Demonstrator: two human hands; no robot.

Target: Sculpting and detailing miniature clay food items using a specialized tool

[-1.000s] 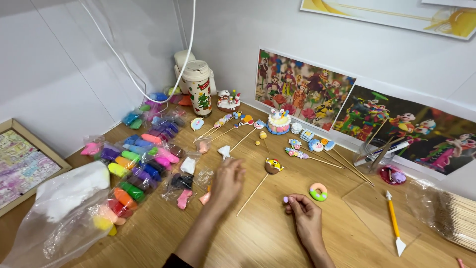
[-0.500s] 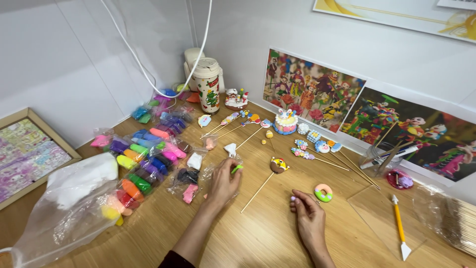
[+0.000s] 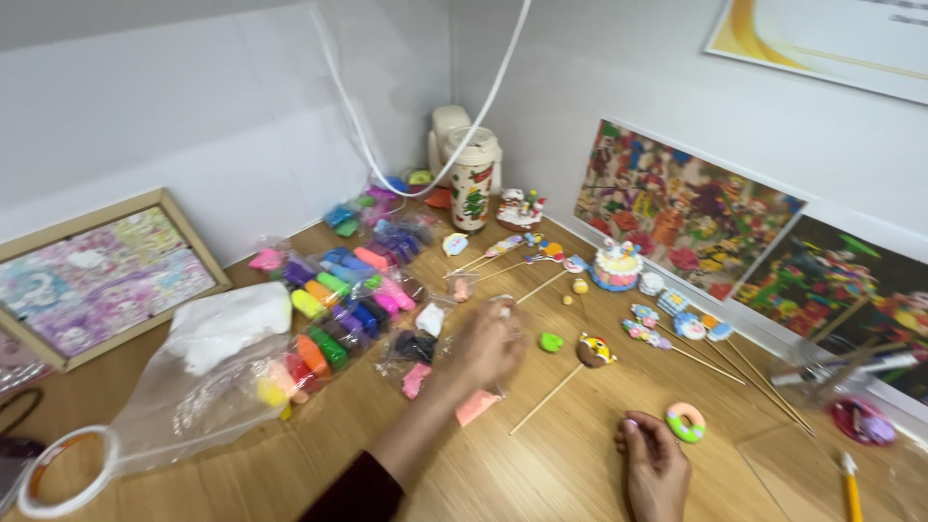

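Observation:
My left hand (image 3: pixel 488 343) reaches over the wooden table (image 3: pixel 570 464) among small clear bags of modelling clay. Its fingers curl at a clear packet (image 3: pixel 503 311), but blur hides whether they grip it. A pink clay piece (image 3: pixel 476 407) lies just under the wrist, and a small green clay piece (image 3: pixel 551 341) sits to the right of the fingers. My right hand (image 3: pixel 657 466) rests on the table with curled fingers and nothing visible in it, just below a pink and green clay ring (image 3: pixel 685 422). A round clay figure on a stick (image 3: pixel 594 350) lies between the hands.
Rows of coloured clay packets (image 3: pixel 338 300) fill the left middle. A large clear bag with white clay (image 3: pixel 217 338) and a tape roll (image 3: pixel 63 469) lie at the left, by a framed picture (image 3: pixel 97 275). Clay figures on sticks (image 3: pixel 677 329), a small cake (image 3: pixel 616 266) and a jug (image 3: pixel 474 179) line the wall.
The view has swung right and closer. My left hand slid a little toward the right over the clay bags, and the green piece now lies clear of its fingers. My right hand stayed put.

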